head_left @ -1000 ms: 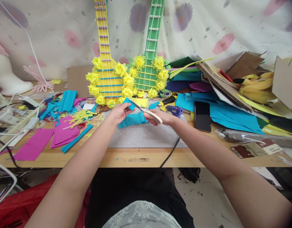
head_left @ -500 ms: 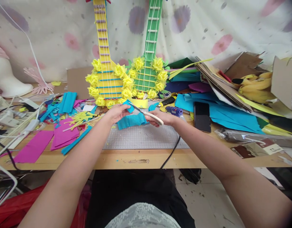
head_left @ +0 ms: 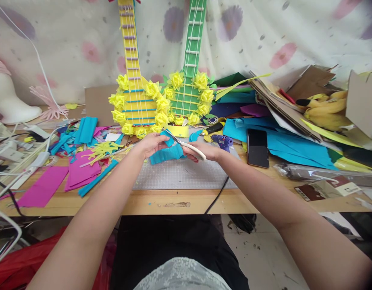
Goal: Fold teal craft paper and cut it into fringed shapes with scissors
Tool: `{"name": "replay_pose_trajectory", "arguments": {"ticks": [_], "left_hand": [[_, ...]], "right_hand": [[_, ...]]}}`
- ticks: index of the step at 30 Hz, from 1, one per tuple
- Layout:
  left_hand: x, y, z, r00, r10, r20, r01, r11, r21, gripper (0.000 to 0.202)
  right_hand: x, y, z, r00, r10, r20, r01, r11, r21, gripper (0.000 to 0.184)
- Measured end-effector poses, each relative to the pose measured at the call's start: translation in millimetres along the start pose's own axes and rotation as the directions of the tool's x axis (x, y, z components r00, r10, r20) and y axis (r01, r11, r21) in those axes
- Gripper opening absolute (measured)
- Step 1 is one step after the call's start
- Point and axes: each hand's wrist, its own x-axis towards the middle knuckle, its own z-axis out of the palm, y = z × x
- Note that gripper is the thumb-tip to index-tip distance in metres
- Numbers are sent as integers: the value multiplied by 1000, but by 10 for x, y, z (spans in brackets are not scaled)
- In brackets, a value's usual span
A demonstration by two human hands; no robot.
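My left hand [head_left: 151, 145] pinches a small piece of blue crepe paper [head_left: 168, 139] above the middle of the table. White-handled scissors [head_left: 188, 148] are in my right hand [head_left: 200, 152], its fingers closed round the handles. Their blades point left and lie against the blue piece. Beneath both hands, a larger strip of blue crepe paper [head_left: 166, 155] rests on the grey cutting mat [head_left: 173, 179]. Behind stand a yellow paper guitar [head_left: 140, 105] and a green one [head_left: 186, 94], both edged with yellow paper flowers.
Magenta paper sheets [head_left: 43, 187] and a heap of blue and yellow scraps [head_left: 67, 141] lie left, beside white cables [head_left: 37, 161]. On the right are a blue glue gun [head_left: 222, 141], a phone [head_left: 258, 148], stacked blue paper [head_left: 300, 149] and cardboard [head_left: 282, 102].
The scissors and my right hand have shifted slightly left. The blue piece in my left hand has turned a little and shows more above the blades.
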Motion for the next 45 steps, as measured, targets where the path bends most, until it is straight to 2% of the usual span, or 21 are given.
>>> {"name": "replay_pose_trajectory", "arguments": {"ticks": [4, 13, 17, 20, 23, 26, 28, 32, 35, 37, 40, 42, 45], "left_hand": [[-1, 6, 3, 1000, -3, -2, 3, 1000, 2, 9], [33, -18, -117, 999, -33, 15, 33, 999, 18, 10], [56, -46, -187, 1000, -13, -22, 13, 1000, -4, 12], [85, -85, -229, 994, 109, -30, -110, 993, -41, 21], [110, -124, -249, 967, 254, 28, -253, 967, -40, 29], [123, -137, -249, 937, 341, 74, -343, 939, 4, 33], [126, -127, -247, 918, 383, 106, -389, 921, 39, 33], [124, -100, -265, 887, 426, 179, -447, 888, 104, 28], [103, -100, -282, 888, 417, 194, -440, 893, 92, 26], [71, -115, -270, 907, 388, 161, -395, 919, 10, 30], [10, -156, -178, 958, 264, 108, -242, 954, -177, 26], [-19, -191, -69, 985, 160, 71, -137, 957, -257, 14], [-23, -244, 106, 996, 79, -39, -87, 954, -286, 12]], "right_hand": [[-6, -5, 1, 1000, 26, 11, -27, 990, 138, 53], [-22, 13, -18, 999, 18, -46, -11, 991, 131, 55], [31, -22, 21, 991, 75, -113, -45, 968, 246, 52], [146, -111, 73, 959, 188, -211, -81, 898, 433, 47], [299, -211, 147, 946, 282, -159, -110, 743, 660, 38], [424, -279, 232, 973, 230, -16, -124, 577, 807, 27], [471, -298, 278, 986, 164, 10, -93, 510, 855, 20], [500, -289, 318, 990, 140, -29, -42, 477, 878, 10], [513, -261, 322, 974, 189, -122, 2, 537, 843, 19], [533, -234, 323, 928, 212, -308, 112, 628, 770, 27], [579, -175, 327, 767, 206, -607, 223, 802, 554, 37], [612, -127, 340, 672, 176, -719, 214, 883, 417, 40], [644, -63, 377, 591, 126, -796, 192, 937, 290, 40]]}}
